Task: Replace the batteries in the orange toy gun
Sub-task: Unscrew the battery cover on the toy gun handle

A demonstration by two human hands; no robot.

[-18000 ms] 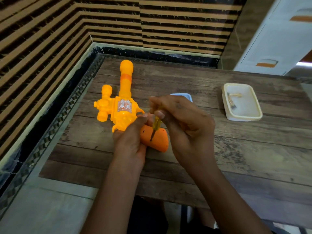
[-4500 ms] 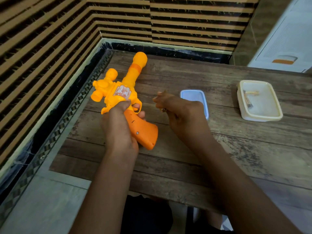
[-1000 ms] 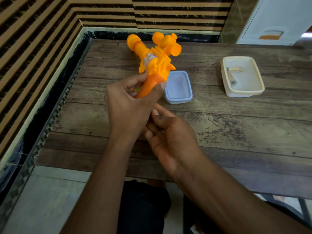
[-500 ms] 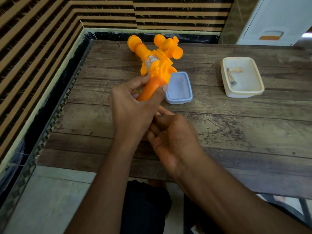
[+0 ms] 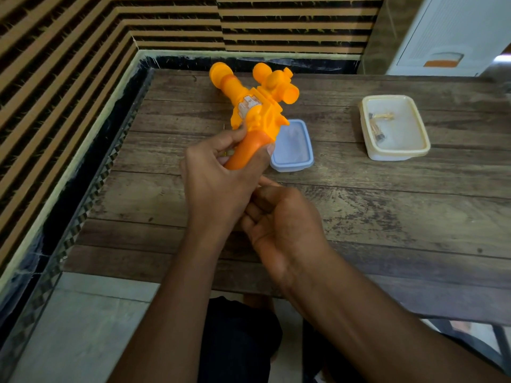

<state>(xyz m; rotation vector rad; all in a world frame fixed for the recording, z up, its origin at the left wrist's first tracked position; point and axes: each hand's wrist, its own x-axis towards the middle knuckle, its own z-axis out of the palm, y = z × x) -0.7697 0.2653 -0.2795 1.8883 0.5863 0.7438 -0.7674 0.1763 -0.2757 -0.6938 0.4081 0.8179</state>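
Note:
My left hand (image 5: 218, 183) is wrapped around the dark orange grip of the orange toy gun (image 5: 257, 111) and holds it above the wooden table (image 5: 387, 211). The barrel points away to the upper left and the scope knobs to the upper right. The butt of the grip is hidden behind my left hand. My right hand (image 5: 284, 225) sits just under that butt, fingers curled and touching my left hand. What those fingers hold, if anything, is hidden. No batteries show.
A pale blue lid (image 5: 293, 147) lies on the table right behind the gun's grip. A cream plastic container (image 5: 398, 154) with a few small items inside (image 5: 378, 125) stands at the right. A striped wall borders the table on the left and at the back.
The gun, which lay on the table under a screwdriver, is now lifted with its grip toward me. My right hand has moved under the butt. Over the last second almost nothing shifted.

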